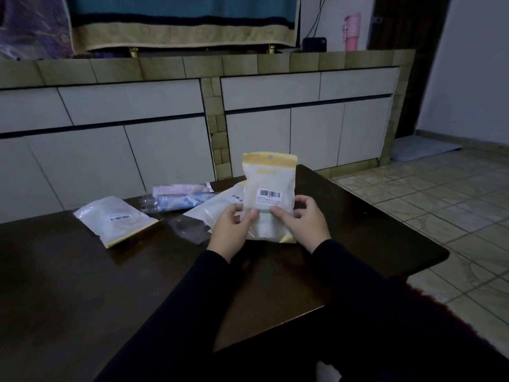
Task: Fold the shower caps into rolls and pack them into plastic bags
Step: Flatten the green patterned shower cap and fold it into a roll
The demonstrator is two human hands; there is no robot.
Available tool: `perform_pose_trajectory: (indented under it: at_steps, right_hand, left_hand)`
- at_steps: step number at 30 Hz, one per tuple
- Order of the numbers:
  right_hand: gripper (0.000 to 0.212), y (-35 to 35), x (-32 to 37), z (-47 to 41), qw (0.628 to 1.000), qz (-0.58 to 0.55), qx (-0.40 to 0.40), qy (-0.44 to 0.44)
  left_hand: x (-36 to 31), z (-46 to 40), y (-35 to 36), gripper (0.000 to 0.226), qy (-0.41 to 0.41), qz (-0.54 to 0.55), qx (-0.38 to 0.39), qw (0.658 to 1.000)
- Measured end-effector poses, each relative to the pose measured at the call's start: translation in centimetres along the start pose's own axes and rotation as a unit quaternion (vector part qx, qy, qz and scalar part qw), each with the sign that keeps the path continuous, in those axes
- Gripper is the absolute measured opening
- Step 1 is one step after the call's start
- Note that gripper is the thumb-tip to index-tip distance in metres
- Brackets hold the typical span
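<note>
1. The room is dim; the print on the barcode label (269,194) is too small to read, and what fills the held pouch cannot be made out.
2. The left hand (230,233) and right hand (302,222) pinch the upright plastic bag (270,188) at its lower half, thumbs on the front, fingers curled behind it.
3. The bag stands above the dark table (82,271).
4. Beside it lie a second bag (217,208), a third bag (115,220), two rolled shower caps (181,197), partly overlapped, and a clear wrapper (190,228).
</note>
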State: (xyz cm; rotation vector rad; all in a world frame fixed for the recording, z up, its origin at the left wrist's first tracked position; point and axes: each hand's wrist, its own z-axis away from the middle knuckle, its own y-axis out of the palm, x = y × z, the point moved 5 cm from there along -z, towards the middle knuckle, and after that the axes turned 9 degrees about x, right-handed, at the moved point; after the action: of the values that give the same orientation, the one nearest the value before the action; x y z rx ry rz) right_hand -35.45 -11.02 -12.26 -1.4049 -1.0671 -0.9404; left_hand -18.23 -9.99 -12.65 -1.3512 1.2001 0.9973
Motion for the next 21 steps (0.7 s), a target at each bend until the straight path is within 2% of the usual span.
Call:
perform_pose_trajectory:
  at_steps: [3,5,7,12,16,20,21]
  right_hand:
    - [0.045,0.6,0.6,0.1,0.994,-0.103,0.022,-0.018]
    - [0.028,0.9,0.7,0.0,0.992,-0.116,0.049,-0.025]
    - [0.016,1.2,0.5,-0.1,0.992,-0.104,0.060,-0.032]
    - [0.007,1.4,0.7,-0.3,0.988,-0.135,0.073,-0.034]
    - [0.010,1.4,1.0,-0.3,0.972,-0.213,0.098,-0.014]
    - [0.013,1.7,1.1,-0.2,0.960,-0.260,0.102,-0.005]
    - [0.012,1.9,1.1,-0.3,0.958,-0.266,0.106,-0.004]
  left_hand:
    - [-0.3,0.2,0.2,0.038,-0.007,0.045,0.039,0.998]
    - [-0.2,0.1,-0.1,0.040,-0.007,0.091,0.043,0.995]
    - [-0.2,0.1,-0.4,0.032,-0.020,0.113,0.032,0.993]
    - [-0.3,0.3,-1.1,0.008,-0.015,0.148,0.027,0.988]
    - [-0.5,0.2,-1.4,0.007,-0.012,0.166,0.003,0.986]
    - [-0.2,0.1,-1.4,0.006,-0.034,0.222,0.025,0.974]
    - [0.0,-0.1,-1.7,0.005,-0.029,0.200,0.003,0.979]
